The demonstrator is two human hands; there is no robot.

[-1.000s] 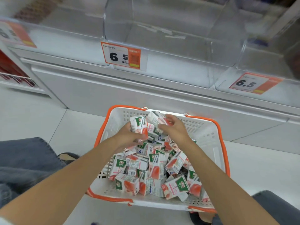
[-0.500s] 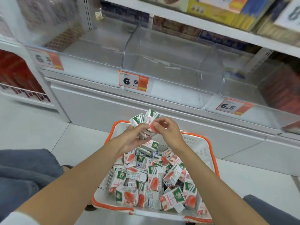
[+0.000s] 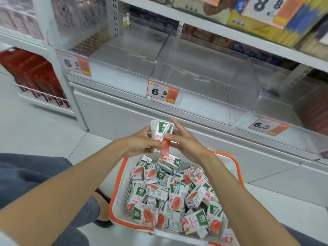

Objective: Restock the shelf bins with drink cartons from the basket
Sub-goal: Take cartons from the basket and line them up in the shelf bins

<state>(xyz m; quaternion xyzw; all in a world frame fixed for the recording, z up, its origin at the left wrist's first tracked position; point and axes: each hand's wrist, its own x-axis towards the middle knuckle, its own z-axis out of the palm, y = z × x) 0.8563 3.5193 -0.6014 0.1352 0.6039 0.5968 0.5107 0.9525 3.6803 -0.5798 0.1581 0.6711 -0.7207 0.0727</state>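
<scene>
The left hand [image 3: 140,143] and right hand [image 3: 186,144] hide much of the held cartons [image 3: 162,129], and the bottom edge crops the basket [image 3: 121,190].

I hold drink cartons [image 3: 160,134] upright over the orange-rimmed white basket [image 3: 129,225] heaped with more; clear shelf bins [image 3: 195,77] behind.

We read 6.5 on three price tags along the shelf [image 3: 115,98] front edge: left tag [image 3: 75,63], middle tag [image 3: 162,92], right tag [image 3: 268,126]. Upper tag [image 3: 268,6], top right, reads 8.8. In the basket [image 3: 237,168], a drink carton [image 3: 200,221] by the near edge shows 100%. Held carton [image 3: 160,132] logo: unreadable.
</scene>
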